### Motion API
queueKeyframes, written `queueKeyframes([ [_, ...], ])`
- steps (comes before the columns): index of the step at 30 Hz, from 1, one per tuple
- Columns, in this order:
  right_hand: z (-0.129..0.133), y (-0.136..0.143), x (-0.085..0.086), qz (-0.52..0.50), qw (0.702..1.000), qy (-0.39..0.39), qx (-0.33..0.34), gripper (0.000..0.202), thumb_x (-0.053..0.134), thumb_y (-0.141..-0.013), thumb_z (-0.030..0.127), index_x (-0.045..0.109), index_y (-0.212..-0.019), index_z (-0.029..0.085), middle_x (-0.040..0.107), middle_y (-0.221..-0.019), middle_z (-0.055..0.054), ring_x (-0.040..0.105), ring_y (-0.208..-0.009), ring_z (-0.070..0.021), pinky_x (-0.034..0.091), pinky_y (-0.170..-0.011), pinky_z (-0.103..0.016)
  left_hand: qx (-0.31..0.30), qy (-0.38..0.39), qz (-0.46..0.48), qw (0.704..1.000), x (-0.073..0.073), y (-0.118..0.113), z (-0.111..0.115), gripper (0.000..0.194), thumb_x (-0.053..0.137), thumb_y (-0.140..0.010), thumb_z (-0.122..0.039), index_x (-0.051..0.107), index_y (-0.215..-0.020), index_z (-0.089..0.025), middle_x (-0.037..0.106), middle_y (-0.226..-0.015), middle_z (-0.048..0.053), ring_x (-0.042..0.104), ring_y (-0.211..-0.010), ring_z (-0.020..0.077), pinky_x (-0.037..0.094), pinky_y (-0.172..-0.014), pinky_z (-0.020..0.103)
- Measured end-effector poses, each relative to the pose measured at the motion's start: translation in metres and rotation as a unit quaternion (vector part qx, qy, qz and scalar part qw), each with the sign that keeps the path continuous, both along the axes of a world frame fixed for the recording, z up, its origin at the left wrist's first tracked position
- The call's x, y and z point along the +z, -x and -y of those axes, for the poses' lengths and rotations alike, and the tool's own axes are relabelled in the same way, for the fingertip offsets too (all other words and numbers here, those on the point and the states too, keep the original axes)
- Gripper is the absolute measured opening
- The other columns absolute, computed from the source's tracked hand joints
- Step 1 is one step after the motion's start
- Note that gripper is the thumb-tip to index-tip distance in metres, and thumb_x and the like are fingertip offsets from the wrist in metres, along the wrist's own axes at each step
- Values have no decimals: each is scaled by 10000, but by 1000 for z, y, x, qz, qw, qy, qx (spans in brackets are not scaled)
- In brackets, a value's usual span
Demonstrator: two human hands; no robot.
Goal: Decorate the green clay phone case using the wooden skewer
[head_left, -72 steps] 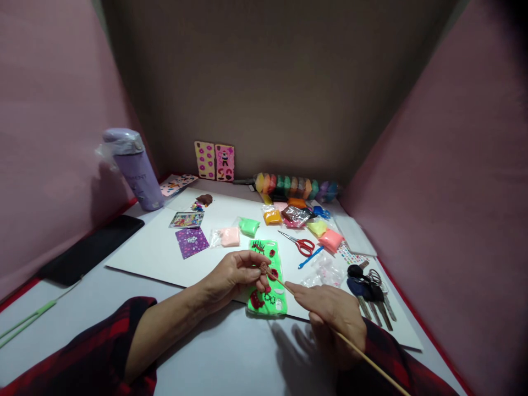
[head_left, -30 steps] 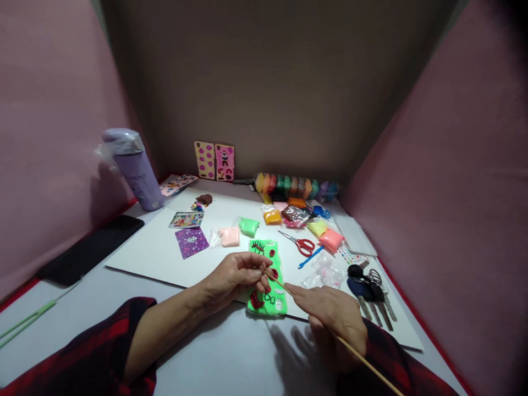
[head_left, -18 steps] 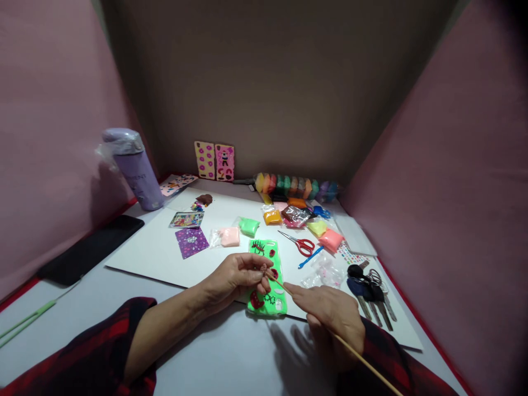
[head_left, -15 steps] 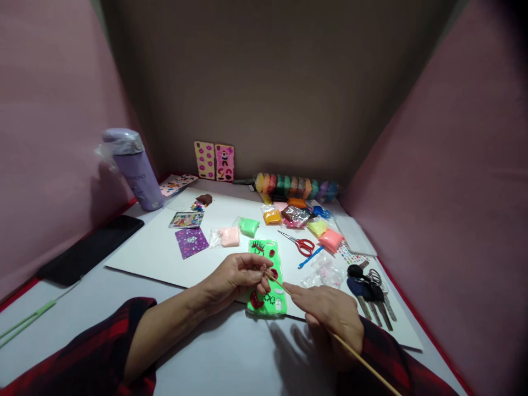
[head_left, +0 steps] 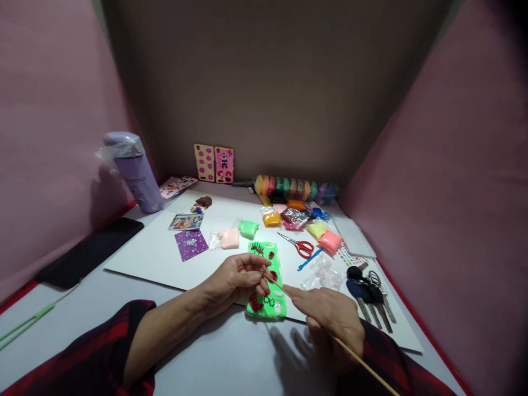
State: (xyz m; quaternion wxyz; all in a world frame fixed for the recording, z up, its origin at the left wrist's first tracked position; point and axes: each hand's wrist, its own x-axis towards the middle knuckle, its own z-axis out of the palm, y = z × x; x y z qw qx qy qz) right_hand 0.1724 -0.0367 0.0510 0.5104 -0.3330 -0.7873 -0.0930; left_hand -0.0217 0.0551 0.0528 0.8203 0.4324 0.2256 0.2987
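Observation:
My right hand [head_left: 330, 313] is closed around a long thin wooden stick [head_left: 365, 368], whose tip points up and left. Between the fingertips of my left hand [head_left: 243, 278] is a tiny brownish-pink piece of clay [head_left: 263, 270], and the stick's tip meets it. Directly under both hands lies a bright green phone case [head_left: 264, 311] decorated with red and dark shapes. Part of the case is hidden by my left fingers.
Red-handled scissors [head_left: 303, 249], a blue tool [head_left: 309, 259] and clay packets [head_left: 330, 242] lie right of centre on a white board [head_left: 152, 253]. Keys [head_left: 375, 297] rest at the right. A purple bottle [head_left: 140, 179] stands at the left, near a black phone-like slab [head_left: 91, 250].
Both hands keep nearly the same pose, with the stick's tip still at the small clay piece. The whole view has shifted very slightly.

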Motion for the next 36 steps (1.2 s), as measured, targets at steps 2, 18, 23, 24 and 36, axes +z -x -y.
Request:
queueKeyframes([
  [2,-1,-1,-1,1,1000,-6,1,260,404,-892,196,614,-1040,152,724,-963,-112,681,-689,-159,515,-561,-287,-2,-3,-2,1000,0,0,0,302,730,-712,-178,618,-982,-105,647,-847,87,632,-649,140,497,-678,305],
  [18,-2,-4,1,38,999,2,14,250,413,-903,230,599,-1050,152,721,-982,-109,675,-660,-151,513,-544,-275,5,11,-22,1000,1,-1,1,236,731,-707,-166,611,-901,-107,662,-674,56,622,-593,129,496,-667,296],
  [23,-1,-3,1,34,999,5,5,259,391,-908,224,593,-1059,166,723,-982,-103,678,-672,-150,518,-553,-276,1,14,-29,999,3,-1,1,268,747,-692,-195,605,-902,-109,667,-673,65,632,-612,150,475,-572,247],
  [24,-1,-3,1,32,999,4,4,262,388,-907,224,594,-1056,165,723,-977,-103,680,-677,-152,520,-557,-279,2,13,-27,1000,3,-1,1,271,750,-688,-195,605,-900,-108,669,-683,66,633,-612,150,475,-569,245],
  [36,0,-3,0,31,999,2,7,253,403,-903,208,600,-1048,141,718,-990,-120,681,-694,-160,514,-557,-293,-3,10,-37,999,3,0,1,247,721,-708,-171,597,-913,-109,667,-706,72,633,-627,154,479,-548,239],
])
